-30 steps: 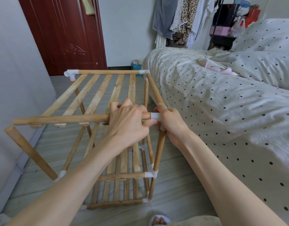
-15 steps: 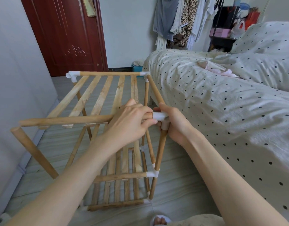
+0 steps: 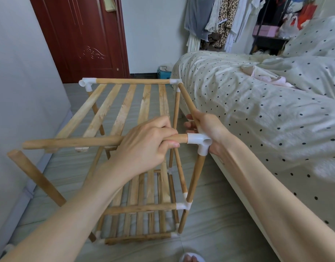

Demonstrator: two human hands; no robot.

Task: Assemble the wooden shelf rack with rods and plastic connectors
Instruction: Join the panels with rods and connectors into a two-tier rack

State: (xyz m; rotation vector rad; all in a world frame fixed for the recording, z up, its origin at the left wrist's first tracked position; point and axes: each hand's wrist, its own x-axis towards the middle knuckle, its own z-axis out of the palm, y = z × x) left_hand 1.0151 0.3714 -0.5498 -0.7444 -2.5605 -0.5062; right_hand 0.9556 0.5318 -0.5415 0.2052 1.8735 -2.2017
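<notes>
Wooden rod (image 3: 72, 143), running toward nine o'clock, is gripped by the left hand (image 3: 144, 146) and seated in the white connector (image 3: 199, 141), which the right hand (image 3: 210, 129) clasps, likely steadying the rack (image 3: 125, 114)'s near corner. Grey floor (image 3: 210, 233) below; bed (image 3: 257, 110) at three o'clock, door (image 3: 83, 35) at eleven.

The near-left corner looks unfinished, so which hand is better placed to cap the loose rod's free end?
Left, probably. The left hand grips the horizontal rod whose bare end points left; the right hand holds the side rod behind the white corner connector, steadying that joint.
</notes>
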